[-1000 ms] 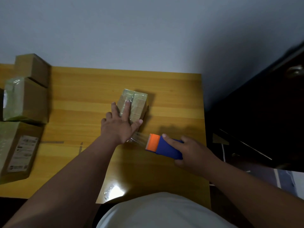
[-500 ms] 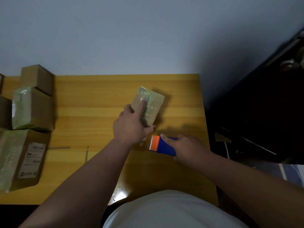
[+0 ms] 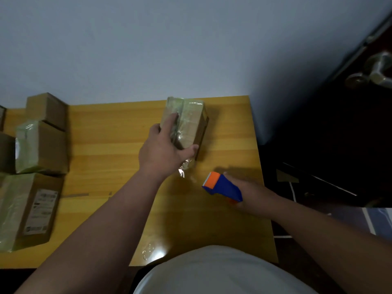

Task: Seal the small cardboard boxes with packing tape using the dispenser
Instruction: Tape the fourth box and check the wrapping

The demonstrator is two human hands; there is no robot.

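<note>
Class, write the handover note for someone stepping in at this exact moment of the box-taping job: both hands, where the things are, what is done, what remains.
Left hand: grips the small cardboard box in the middle of the wooden table, fingers on its top, thumb at the near end.
Right hand: holds the blue and orange tape dispenser just right of the box, apart from it.
Done: clear tape already covers the box's top; a loose tail hangs at its near end.
Left: press the tail down, then set the box aside.
Other boxes stand at the table's left edge, some showing tape; whether all are sealed cannot be told.
</note>
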